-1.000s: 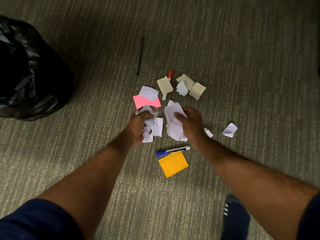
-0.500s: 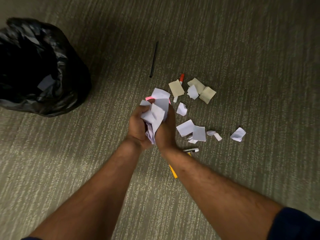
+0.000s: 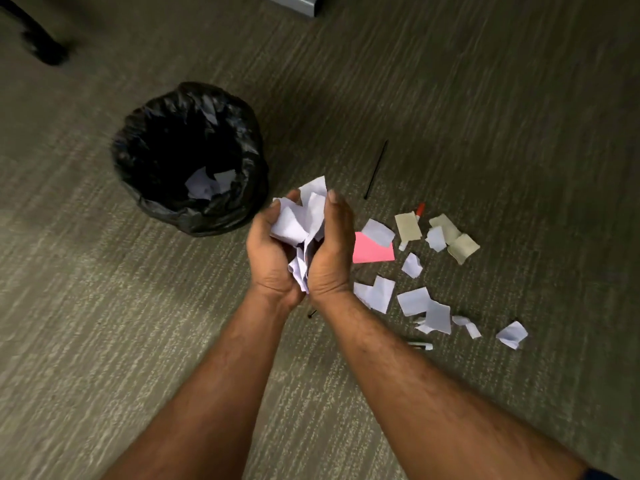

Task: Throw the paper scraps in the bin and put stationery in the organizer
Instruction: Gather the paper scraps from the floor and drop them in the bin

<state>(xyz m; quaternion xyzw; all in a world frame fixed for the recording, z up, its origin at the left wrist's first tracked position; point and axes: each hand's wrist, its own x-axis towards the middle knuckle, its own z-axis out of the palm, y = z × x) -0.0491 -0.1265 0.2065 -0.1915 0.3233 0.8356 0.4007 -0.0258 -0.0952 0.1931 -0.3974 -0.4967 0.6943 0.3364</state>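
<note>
My left hand (image 3: 268, 258) and my right hand (image 3: 331, 247) are cupped together around a bunch of white paper scraps (image 3: 302, 220), held above the carpet just right of the bin. The bin (image 3: 188, 157), lined with a black bag, holds a few white scraps at its bottom. Several loose scraps (image 3: 414, 301) lie on the carpet to the right, along with a pink note (image 3: 372, 251) and beige pieces (image 3: 408, 226). A red-capped marker (image 3: 420, 209) pokes out from under a beige piece. A thin black stick (image 3: 375, 169) lies beyond it. A pen (image 3: 420, 345) shows beside my right forearm.
Grey-green carpet covers the floor. A dark furniture leg (image 3: 38, 43) stands at the top left and a grey base edge (image 3: 294, 1) at the top. No organizer is in view.
Both hands gathered scraps off the carpet, brought them together and carried the bunch left toward the bin. The view swung left, so the bin now sits near centre.
</note>
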